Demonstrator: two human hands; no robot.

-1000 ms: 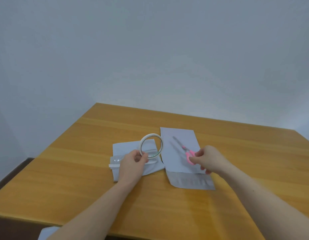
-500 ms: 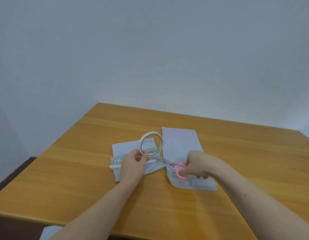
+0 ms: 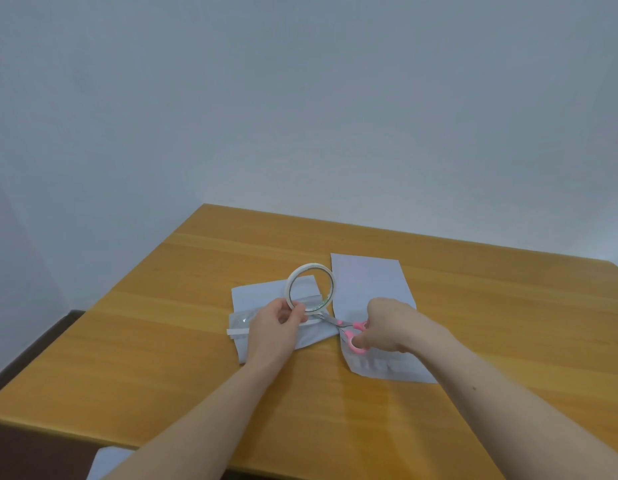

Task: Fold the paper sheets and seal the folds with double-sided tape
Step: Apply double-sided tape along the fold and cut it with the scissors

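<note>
On a wooden table (image 3: 169,341), the task looks midway: the left hand (image 3: 274,327) pinches one upright tape roll (image 3: 311,288) over a folded sheet (image 3: 262,294), while the right hand (image 3: 387,325) grips one pair of pink scissors (image 3: 349,329), blades toward the pulled strip at 9 o'clock. A second folded sheet (image 3: 369,285), at 3 o'clock of the first, shows no tape, so cutting and sealing seem left.

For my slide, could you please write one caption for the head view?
Left hand holds the tape roll upright while right hand brings pink scissors to the tape.
</note>
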